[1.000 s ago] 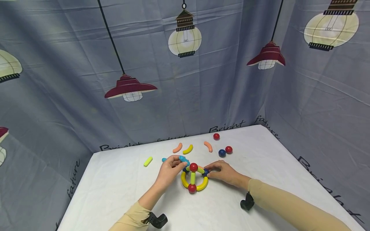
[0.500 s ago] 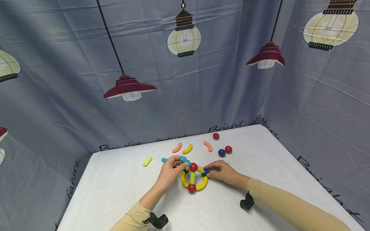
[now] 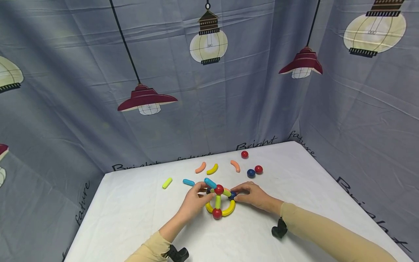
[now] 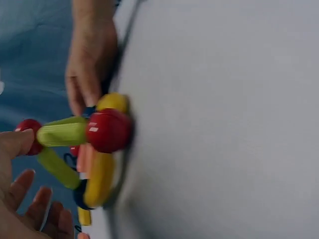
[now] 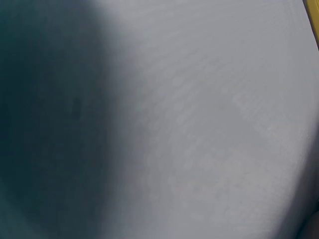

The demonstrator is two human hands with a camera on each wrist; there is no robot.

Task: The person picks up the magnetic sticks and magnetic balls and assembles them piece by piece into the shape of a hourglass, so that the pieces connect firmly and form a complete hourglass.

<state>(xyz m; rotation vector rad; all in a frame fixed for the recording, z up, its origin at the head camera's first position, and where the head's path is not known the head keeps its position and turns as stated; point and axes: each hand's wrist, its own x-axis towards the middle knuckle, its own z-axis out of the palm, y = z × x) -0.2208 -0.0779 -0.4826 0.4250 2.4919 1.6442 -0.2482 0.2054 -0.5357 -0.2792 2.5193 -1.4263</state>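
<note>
A magnetic ball-and-rod frame stands on the white table, its upper red ball joined by green rods to a ring with yellow curved rods and a lower red ball. A blue rod slants up from the upper ball. My left hand is at the frame's left side, fingers loosely spread and apart from the blue rod; in the left wrist view its thumb overlaps the upper red ball. With thumb and fingers my right hand pinches a blue ball at the ring's right.
Behind lie another blue rod, a green rod, orange curved rods, a yellow curved rod, a loose blue ball and red balls. The right wrist view shows mostly blurred tabletop.
My left hand has let go of the blue rod and moved slightly down; the rod now stays on the upper red ball. The right hand has kept its place.
</note>
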